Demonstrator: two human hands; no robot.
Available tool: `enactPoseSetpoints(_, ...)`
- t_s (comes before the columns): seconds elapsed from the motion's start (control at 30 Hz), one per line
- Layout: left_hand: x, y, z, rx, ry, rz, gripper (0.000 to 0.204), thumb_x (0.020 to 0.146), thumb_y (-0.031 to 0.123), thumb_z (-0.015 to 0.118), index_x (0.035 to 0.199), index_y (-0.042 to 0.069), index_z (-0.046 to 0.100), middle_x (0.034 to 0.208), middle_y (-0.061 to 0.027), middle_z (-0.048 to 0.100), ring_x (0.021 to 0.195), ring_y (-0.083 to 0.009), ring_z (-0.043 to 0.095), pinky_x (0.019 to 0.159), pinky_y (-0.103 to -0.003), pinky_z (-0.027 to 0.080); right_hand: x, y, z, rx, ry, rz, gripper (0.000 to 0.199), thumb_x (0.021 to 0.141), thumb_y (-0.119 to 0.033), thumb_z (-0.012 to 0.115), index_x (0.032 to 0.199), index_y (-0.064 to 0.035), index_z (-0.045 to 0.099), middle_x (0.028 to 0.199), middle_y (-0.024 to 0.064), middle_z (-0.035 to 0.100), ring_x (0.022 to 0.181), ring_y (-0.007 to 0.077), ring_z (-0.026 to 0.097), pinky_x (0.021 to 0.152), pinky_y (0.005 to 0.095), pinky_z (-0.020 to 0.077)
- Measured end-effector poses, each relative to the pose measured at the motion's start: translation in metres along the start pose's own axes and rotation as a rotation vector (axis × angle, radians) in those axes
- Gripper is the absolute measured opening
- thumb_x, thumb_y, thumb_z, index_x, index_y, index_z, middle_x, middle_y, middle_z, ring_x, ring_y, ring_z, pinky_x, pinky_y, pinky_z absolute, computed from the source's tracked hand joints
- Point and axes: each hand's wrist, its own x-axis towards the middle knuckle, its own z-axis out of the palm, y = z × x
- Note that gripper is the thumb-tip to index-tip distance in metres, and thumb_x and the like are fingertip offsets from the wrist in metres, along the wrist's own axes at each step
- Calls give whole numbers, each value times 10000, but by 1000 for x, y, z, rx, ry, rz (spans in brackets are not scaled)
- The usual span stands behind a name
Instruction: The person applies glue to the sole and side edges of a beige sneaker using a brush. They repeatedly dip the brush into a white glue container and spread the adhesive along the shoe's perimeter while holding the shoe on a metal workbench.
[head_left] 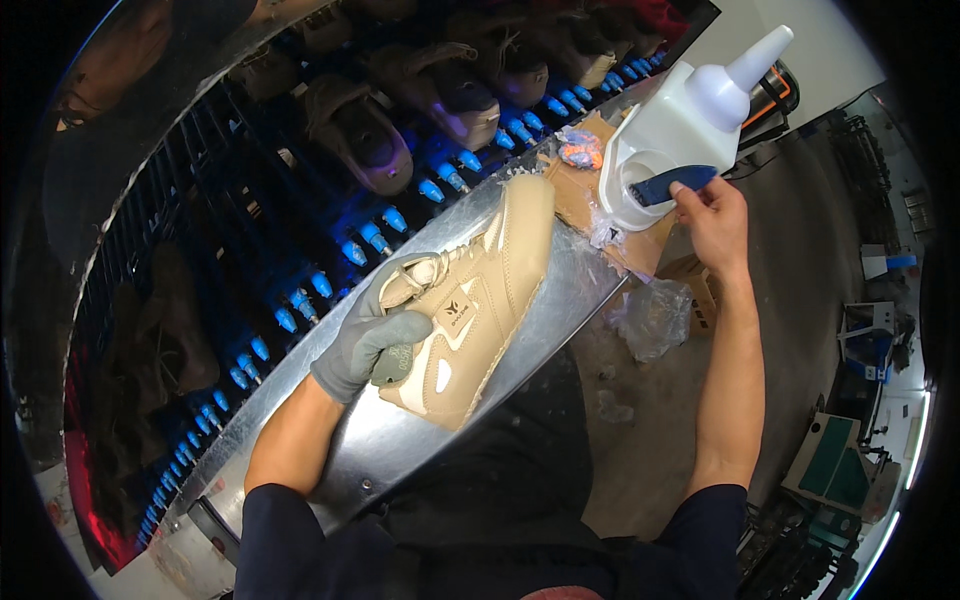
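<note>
1. Beige leather-like shoe (472, 300) lay on the steel bench (560, 300), toe toward one o'clock; the gloved left hand (375, 335) gripped its collar. It looked light, soft-sided, best held there.
2. At two o'clock, the right hand (715, 215) pinched a blue brush (672, 186) inside a white jug (680, 130).

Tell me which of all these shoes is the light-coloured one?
The beige sneaker held by the gloved left hand on the metal ledge; the shoes on the rack behind it are dark brown.
</note>
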Motion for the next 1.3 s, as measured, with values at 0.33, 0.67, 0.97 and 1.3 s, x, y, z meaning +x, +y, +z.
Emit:
enactPoseSetpoints(0.33,-3,-3,-14,-14,-30,-40,852,675,-29,744,1503,-19,542,1435,-190,667,1311,-292,672,1167,-424,508,-39,41,5,1083,-40,266,182,1038,-138,702,1068,40,708,930,125,766,773,186,754,692,294,643)
enactPoseSetpoints(0.67,4,-3,-27,26,-113,-64,914,644,131,916,1459,-53,548,1374,-206,688,1216,-301,717,1084,-429,571,-115,-2,43,1386,-153,131,250,1048,-150,641,1156,70,686,1020,181,766,838,235,740,720,355,629)
enactPoseSetpoints(0.97,11,-7,-25,6,-146,-85,933,630,159,946,1446,-67,554,1344,-208,702,1188,-291,728,1058,-414,582,-141,-37,35,1047,-75,-79,202,1013,-83,627,1084,86,715,976,184,753,833,221,725,739,338,605)
enactPoseSetpoints(1.3,12,-1,-19,-6,-85,-136,981,518,109,995,1388,-119,605,1278,-240,738,1119,-287,767,1016,-410,615,-117,-38,19,1037,-144,-84,159,987,-59,729,1084,68,734,976,135,757,826,163,714,745,297,592)
